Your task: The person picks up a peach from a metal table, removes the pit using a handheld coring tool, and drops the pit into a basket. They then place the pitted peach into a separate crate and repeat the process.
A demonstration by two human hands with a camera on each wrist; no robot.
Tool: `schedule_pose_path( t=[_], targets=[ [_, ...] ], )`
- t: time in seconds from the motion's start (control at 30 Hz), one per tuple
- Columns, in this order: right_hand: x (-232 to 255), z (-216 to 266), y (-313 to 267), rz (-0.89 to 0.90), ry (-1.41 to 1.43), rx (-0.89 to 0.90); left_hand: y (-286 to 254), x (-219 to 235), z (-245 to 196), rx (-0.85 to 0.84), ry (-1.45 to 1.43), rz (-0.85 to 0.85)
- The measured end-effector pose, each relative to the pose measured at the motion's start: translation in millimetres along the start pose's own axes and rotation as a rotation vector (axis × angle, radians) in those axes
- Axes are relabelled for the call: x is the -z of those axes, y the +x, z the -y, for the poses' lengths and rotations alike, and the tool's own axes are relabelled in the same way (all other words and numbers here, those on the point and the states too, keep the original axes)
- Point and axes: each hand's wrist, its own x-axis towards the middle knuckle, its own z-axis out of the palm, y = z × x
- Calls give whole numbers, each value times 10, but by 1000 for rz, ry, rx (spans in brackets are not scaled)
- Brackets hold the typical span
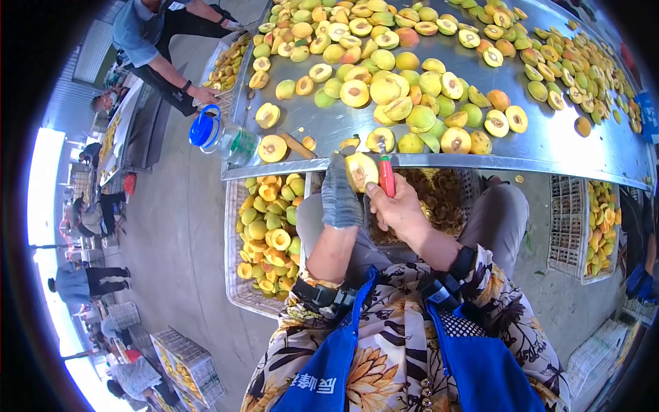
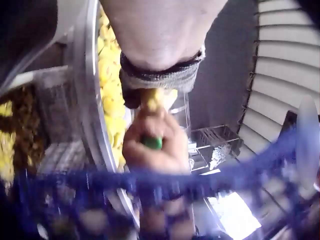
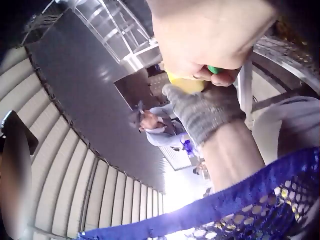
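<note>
In a grey glove, my left hand (image 1: pixel 341 196) holds a yellow peach half (image 1: pixel 360 172), its cut face and brown centre showing in the head view. My bare right hand (image 1: pixel 405 211) grips the red handle of a small pitting tool (image 1: pixel 387 178), whose metal tip points up and away, close beside the fruit. The right wrist view shows the gloved hand (image 3: pixel 210 112) under the peach half (image 3: pixel 186 84), with the tool's green handle end (image 3: pixel 214 69) at the right fingers. Both hands are at the near edge of a metal table (image 1: pixel 322 163).
Many halved peaches (image 1: pixel 420 118) lie on the table. A clear bottle with a blue cap (image 1: pixel 202 129) and a wooden stick (image 1: pixel 296 145) are at the left. Below stand a crate of peach halves (image 1: pixel 268 230) and one of brown pits (image 1: pixel 443 206). Another person (image 1: pixel 161 55) works at the far left.
</note>
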Motion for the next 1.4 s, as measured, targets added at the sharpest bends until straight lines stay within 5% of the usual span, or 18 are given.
schedule_pose_path(
  t=[0.07, 0.23, 0.3, 0.43, 1.03, 1.13, 1.23, 1.33, 1.4],
  targets=[
    [134, -87, 17, -83, -728, 540, -17, -13, -62, 80, -215, -159],
    [250, 76, -183, -69, -880, 419, -37, 6, -158, 83, -95, -158],
    [255, 150, -253, 68, -982, 536, -55, -6, -146, 82, -76, -45],
    [272, 117, -267, 84, -929, 561, -115, -121, -87, 61, 6, -103],
    [365, -50, -321, -2, -1067, 668, -195, -230, 7, -175, 358, 18],
    [331, -19, -348, 13, -1053, 516, -236, -251, 22, -335, 509, 11],
    [331, 7, -379, 86, -1064, 493, -151, -175, 53, -217, 382, -29],
    [269, 18, -433, 183, -1091, 437, 52, -60, -33, 292, -22, 220],
    [270, 22, -411, 211, -1086, 429, 43, -152, -89, 291, -1, 205]
  ],
)
